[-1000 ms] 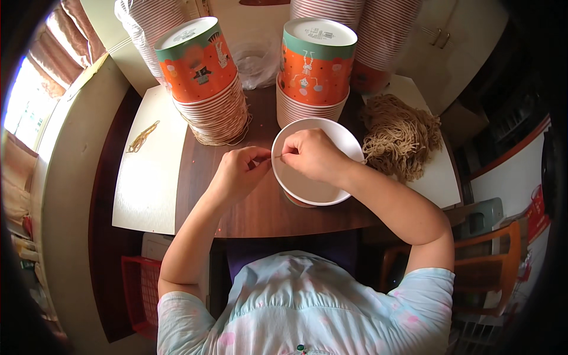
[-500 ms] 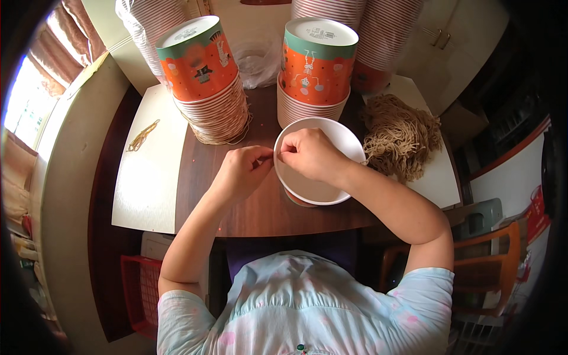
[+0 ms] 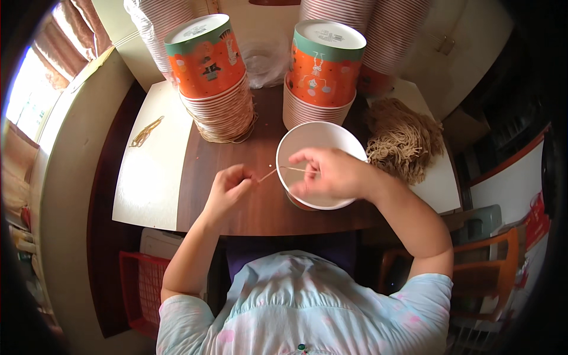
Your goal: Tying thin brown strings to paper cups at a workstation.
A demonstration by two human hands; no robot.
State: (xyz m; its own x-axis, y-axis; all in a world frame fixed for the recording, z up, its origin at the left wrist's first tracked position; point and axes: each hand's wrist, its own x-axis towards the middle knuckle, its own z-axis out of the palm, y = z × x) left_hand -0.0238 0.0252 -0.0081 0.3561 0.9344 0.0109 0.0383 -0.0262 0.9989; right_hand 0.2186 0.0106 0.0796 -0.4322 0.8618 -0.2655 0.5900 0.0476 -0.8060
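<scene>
A white-lined paper bucket (image 3: 322,139) stands upright before me with its mouth facing up. My left hand (image 3: 231,186) is closed in a pinch just outside its left rim. From those fingers a thin tan string (image 3: 268,176) runs to the bucket's wall near the rim and continues inside. Over the bucket's mouth is my right hand (image 3: 331,171), somewhat blurred. Its index finger and thumb are spread, while the inner part of the string reaches its curled other fingers, which seem to grip it. The bucket's lower wall is mostly hidden.
Behind stand two stacks of upside-down orange and green buckets, the left stack (image 3: 207,71) with strings hanging around it and the right stack (image 3: 324,71). A tan string bundle (image 3: 405,139) lies at right. Several strands (image 3: 146,131) lie on the table's white left side.
My hands have drawn apart from the rim, the left moving left and down, the right moving rightward over the bucket. String now shows stretched between them, and the right index finger and thumb have spread.
</scene>
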